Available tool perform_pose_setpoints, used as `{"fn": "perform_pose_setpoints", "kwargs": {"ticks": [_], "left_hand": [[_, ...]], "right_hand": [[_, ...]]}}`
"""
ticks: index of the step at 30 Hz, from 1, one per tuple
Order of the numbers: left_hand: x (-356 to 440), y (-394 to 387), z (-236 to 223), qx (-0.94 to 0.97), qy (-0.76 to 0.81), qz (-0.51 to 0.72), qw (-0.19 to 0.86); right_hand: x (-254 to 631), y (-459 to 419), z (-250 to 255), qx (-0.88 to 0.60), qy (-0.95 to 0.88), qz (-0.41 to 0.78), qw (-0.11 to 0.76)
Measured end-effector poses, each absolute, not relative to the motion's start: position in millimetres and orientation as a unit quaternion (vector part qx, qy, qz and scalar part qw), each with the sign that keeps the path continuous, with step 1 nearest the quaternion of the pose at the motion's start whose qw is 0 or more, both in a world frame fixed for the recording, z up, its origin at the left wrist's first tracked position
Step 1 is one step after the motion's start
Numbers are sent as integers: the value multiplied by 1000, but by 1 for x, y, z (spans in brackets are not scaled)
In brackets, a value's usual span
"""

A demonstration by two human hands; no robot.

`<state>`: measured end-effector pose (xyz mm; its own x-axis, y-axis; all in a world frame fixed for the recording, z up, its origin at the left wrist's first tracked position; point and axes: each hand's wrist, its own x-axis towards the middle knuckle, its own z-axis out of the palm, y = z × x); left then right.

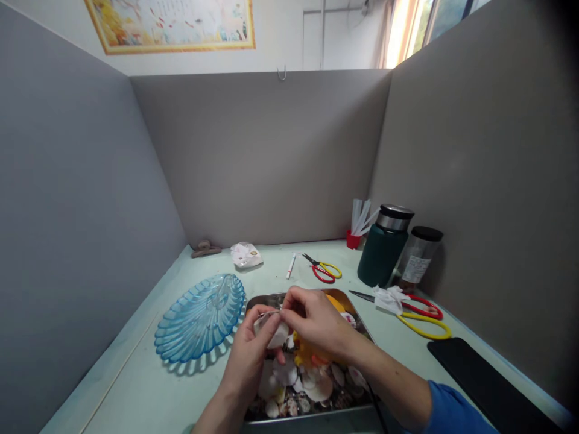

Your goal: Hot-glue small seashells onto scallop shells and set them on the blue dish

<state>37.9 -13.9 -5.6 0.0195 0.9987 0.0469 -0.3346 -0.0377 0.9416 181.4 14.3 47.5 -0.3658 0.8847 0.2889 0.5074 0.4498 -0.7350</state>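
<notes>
Over the tray, my left hand (256, 343) is closed around a whitish seashell (277, 336), thumb on its upper edge. My right hand (310, 316) meets it there, thumb and forefinger pinched together at the shell's rim. Whatever is between those right fingertips is too small to make out. Beneath both hands lies a metal tray (312, 417) filled with seashells (319, 386) of white, brown and speckled kinds. A yellow toy-like thing with an orange part (307, 352) sits among them, partly hidden by my right hand.
Left stands a blue shell-shaped glass dish (203, 319). Behind are a white packet (245, 255), a white marker (291, 266) and small scissors (324, 269). At right are large scissors (420, 316) with tissue (389, 299), a green flask (382, 250), a clear jar (418, 259) and a black phone-like slab (484, 380).
</notes>
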Motion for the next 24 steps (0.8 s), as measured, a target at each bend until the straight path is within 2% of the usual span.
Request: {"fn": "perform_pose_setpoints", "kwargs": {"ticks": [9, 16, 24], "left_hand": [[37, -13, -4, 404, 389, 591, 580], [38, -15, -2, 395, 382, 591, 590], [38, -13, -3, 375, 367, 604, 600]], "right_hand": [[183, 14, 50, -420, -792, 296, 331], [185, 14, 45, -342, -852, 186, 349], [185, 15, 44, -347, -847, 187, 358]]}}
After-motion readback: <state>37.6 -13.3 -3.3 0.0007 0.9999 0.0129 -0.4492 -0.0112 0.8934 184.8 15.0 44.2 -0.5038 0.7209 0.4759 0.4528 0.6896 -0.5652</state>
